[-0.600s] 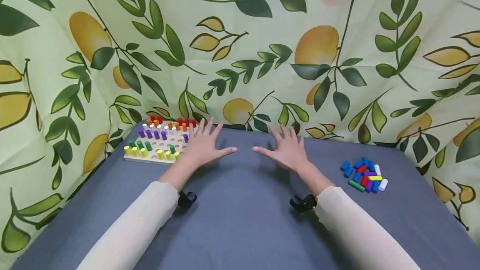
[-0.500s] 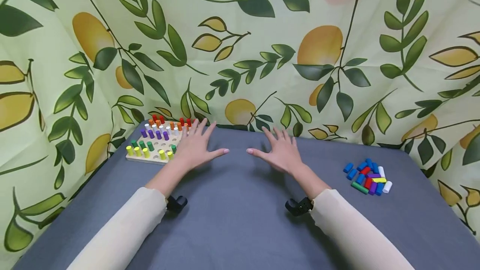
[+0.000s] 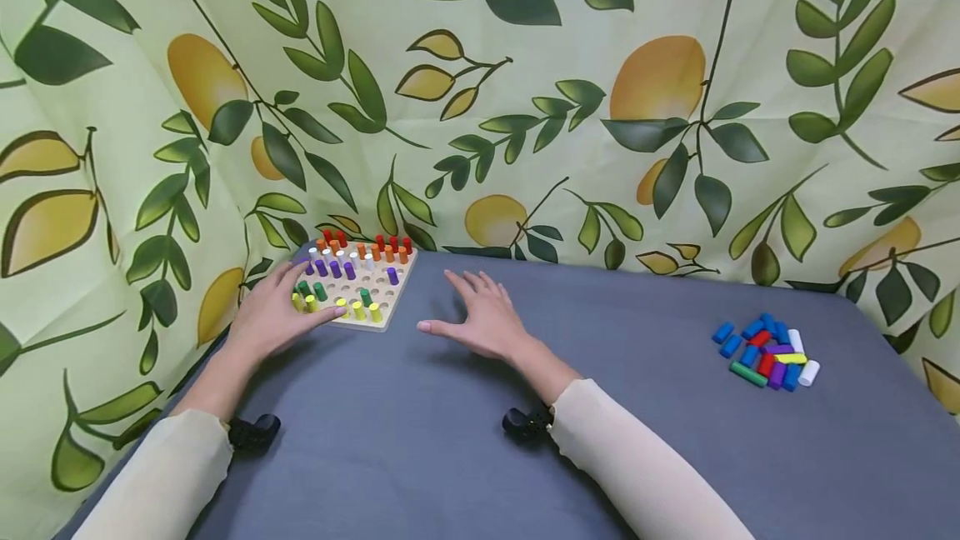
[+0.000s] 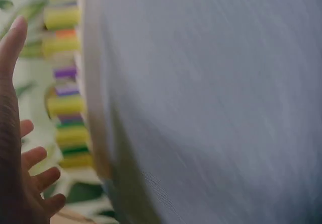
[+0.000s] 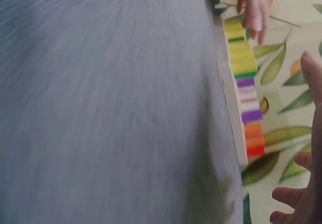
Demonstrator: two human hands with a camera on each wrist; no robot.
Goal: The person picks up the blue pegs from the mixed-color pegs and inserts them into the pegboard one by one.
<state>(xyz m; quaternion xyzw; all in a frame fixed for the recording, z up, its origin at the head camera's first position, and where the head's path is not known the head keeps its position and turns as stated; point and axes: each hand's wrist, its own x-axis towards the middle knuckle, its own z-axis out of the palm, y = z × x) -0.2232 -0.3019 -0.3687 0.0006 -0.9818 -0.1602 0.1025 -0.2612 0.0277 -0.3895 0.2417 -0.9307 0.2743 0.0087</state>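
A wooden pegboard (image 3: 378, 294) lies at the back left of the table, with rows of red, orange, white, purple, green and yellow pegs standing in its holes. Over its left front part hovers my left hand (image 3: 272, 315), fingers spread and holding nothing; it hides some of the board. To the right of the board my right hand (image 3: 483, 315) hangs above the cloth, its fingers parted and nothing in them. In the left wrist view the yellow pegs (image 4: 63, 17) show blurred beside the hand. The right wrist view shows the board's edge (image 5: 231, 93) past the right thumb.
On the right side of the table lies a loose pile of pegs, with a green peg (image 3: 748, 374), a yellow peg (image 3: 790, 358), and several blue, red, purple and white ones. A grey cloth (image 3: 420, 440) covers the table. A leaf-and-fruit curtain (image 3: 480, 173) hangs behind and at the sides.
Both hands have moved left, the left one from the board's right side to its left front. The camera view has turned slightly left. The board and loose pegs stay in place on the table.
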